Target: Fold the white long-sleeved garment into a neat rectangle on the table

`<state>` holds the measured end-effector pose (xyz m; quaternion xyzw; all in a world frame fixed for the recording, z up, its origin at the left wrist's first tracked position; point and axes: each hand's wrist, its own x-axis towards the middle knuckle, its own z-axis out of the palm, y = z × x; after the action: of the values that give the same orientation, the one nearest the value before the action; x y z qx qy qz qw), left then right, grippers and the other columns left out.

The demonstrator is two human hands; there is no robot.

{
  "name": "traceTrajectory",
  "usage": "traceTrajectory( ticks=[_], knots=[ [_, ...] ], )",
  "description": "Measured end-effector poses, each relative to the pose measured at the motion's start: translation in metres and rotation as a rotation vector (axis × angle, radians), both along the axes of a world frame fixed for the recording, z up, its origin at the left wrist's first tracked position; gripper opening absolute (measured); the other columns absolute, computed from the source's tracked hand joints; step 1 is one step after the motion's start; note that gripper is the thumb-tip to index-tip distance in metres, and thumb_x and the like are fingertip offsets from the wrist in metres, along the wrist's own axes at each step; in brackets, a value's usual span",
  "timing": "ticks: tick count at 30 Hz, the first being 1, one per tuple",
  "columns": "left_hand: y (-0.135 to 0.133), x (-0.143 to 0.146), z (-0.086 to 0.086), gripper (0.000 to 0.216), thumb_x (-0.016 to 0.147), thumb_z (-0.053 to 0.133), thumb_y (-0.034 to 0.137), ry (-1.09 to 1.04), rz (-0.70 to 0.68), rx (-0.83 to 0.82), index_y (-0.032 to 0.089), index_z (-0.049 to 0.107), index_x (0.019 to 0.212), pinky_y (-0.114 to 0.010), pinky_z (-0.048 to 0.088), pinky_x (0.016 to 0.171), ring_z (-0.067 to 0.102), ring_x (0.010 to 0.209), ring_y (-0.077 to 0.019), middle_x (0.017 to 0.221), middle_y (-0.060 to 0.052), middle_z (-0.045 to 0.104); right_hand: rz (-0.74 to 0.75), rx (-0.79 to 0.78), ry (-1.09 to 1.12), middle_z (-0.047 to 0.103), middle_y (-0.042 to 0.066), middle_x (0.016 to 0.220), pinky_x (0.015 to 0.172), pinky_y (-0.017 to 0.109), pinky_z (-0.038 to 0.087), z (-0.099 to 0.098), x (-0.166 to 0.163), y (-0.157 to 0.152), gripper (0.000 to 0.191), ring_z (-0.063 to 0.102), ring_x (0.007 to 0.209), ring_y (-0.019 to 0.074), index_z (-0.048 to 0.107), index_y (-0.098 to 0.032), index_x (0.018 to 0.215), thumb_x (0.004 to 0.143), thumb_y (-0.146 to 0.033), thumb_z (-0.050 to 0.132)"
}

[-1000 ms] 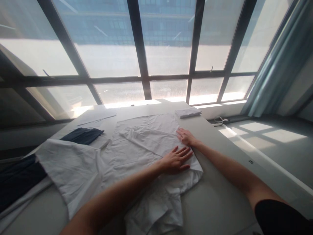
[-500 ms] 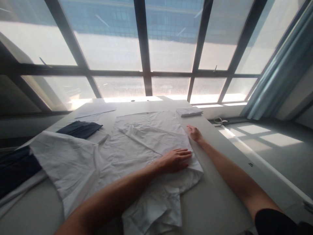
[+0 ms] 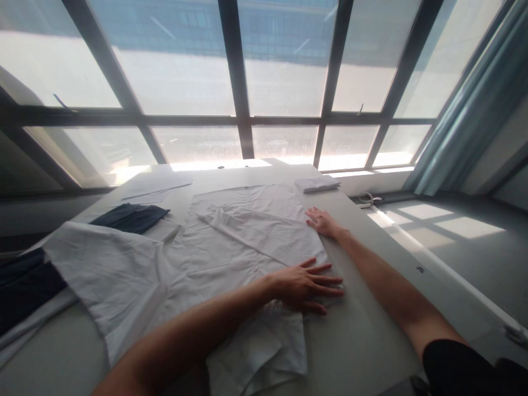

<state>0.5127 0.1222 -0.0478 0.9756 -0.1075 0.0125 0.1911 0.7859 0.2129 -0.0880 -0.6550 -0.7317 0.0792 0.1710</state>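
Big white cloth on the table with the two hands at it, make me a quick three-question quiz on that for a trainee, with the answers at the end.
1. Multiple choice: of the left hand and the right hand, which is nearer the windows?
A) Left
B) Right
C) Neither; they are side by side
2. True or false: the left hand is clenched into a fist.
3. Fill in the blank: in the picture, dark cloth shows to the ____ of the big white cloth.

Key: 1. B; 2. False; 3. left
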Motion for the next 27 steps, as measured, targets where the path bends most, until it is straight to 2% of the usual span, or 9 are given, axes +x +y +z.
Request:
traceTrajectory(
  ticks=[2,5,8,11,16,18,21,25,27],
  knots=[
    [0.001,0.001,0.0,0.062,0.106,0.052,0.047,-0.003,0.001,-0.023,0.03,0.036,0.164,-0.053,0.003,0.13,0.012,0.161,-0.0268,0.168,-0.001,0.035,-0.104,0.072,0.031,0.053,0.018,0.155,0.123,0.047,0.03,0.002,0.007,-0.001,0.043,0.043,0.148,0.0304,0.064,-0.013,0.141,0.103,-0.029,0.053],
    [0.003,0.001,-0.001,0.066,0.106,0.053,0.045,-0.031,0.015,-0.054,0.024,0.032,0.166,-0.049,0.008,0.131,0.021,0.159,-0.0263,0.168,-0.007,0.036,-0.151,0.175,0.072,0.067,0.018,0.137,0.116,0.037,0.039,0.005,0.012,-0.004,0.036,0.057,0.13,0.0254,0.071,-0.009,0.128,0.103,-0.022,0.048],
    [0.004,0.0,-0.004,0.07,0.106,0.054,0.044,-0.051,0.03,-0.066,0.018,0.03,0.166,-0.046,0.013,0.131,0.028,0.157,-0.0265,0.168,-0.012,0.035,-0.094,0.219,0.128,0.073,0.015,0.117,0.102,0.033,0.048,0.005,0.009,-0.008,0.036,0.064,0.107,0.0218,0.074,-0.01,0.116,0.105,-0.027,0.044],
    [0.003,0.0,-0.006,0.068,0.106,0.055,0.044,-0.07,0.021,-0.069,0.017,0.033,0.165,-0.046,0.015,0.131,0.029,0.157,-0.0267,0.167,-0.013,0.037,0.028,0.203,0.19,0.074,0.009,0.103,0.089,0.031,0.052,0.002,0.001,-0.011,0.03,0.066,0.089,0.0194,0.077,-0.014,0.108,0.101,-0.032,0.055],
    [0.011,0.003,-0.007,0.057,0.108,0.052,0.041,-0.149,0.069,-0.106,0.021,0.043,0.161,-0.037,0.025,0.129,0.041,0.151,-0.0224,0.163,-0.009,0.046,0.054,0.107,0.117,0.074,0.006,0.105,0.092,0.034,0.051,0.003,-0.007,-0.013,0.032,0.067,0.093,0.0236,0.079,-0.026,0.118,0.089,-0.037,0.072],
    [0.031,0.001,-0.006,0.054,0.109,0.048,0.042,-0.173,0.206,-0.053,0.022,0.044,0.16,-0.038,0.027,0.128,0.041,0.152,-0.0218,0.162,-0.009,0.047,0.054,0.088,0.115,0.073,0.007,0.108,0.095,0.033,0.049,0.004,-0.006,-0.013,0.034,0.066,0.094,0.0228,0.078,-0.024,0.12,0.088,-0.035,0.075],
    [0.084,-0.017,-0.003,0.059,0.111,0.037,0.049,-0.076,0.571,0.112,0.022,0.036,0.163,-0.053,0.02,0.128,0.026,0.158,-0.0274,0.168,-0.011,0.036,0.084,0.088,0.144,0.072,0.008,0.108,0.093,0.029,0.047,0.003,-0.002,-0.011,0.035,0.065,0.092,0.0193,0.077,-0.02,0.12,0.087,-0.031,0.078],
    [0.167,-0.068,-0.001,0.068,0.11,0.028,0.056,0.206,1.125,0.252,0.018,0.025,0.167,-0.068,0.012,0.124,0.008,0.161,-0.0372,0.173,-0.016,0.017,0.111,0.105,0.153,0.071,0.005,0.1,0.087,0.028,0.049,-0.003,0.003,-0.006,0.034,0.065,0.087,0.0182,0.078,-0.022,0.116,0.084,-0.033,0.08],
    [0.199,-0.096,-0.003,0.068,0.11,0.025,0.055,0.305,1.254,0.253,0.019,0.023,0.168,-0.065,0.011,0.125,0.007,0.161,-0.0363,0.174,-0.015,0.014,0.125,0.114,0.162,0.07,0.005,0.099,0.084,0.028,0.05,-0.005,0.005,-0.005,0.034,0.066,0.086,0.0187,0.078,-0.022,0.115,0.083,-0.034,0.08]
  ],
)
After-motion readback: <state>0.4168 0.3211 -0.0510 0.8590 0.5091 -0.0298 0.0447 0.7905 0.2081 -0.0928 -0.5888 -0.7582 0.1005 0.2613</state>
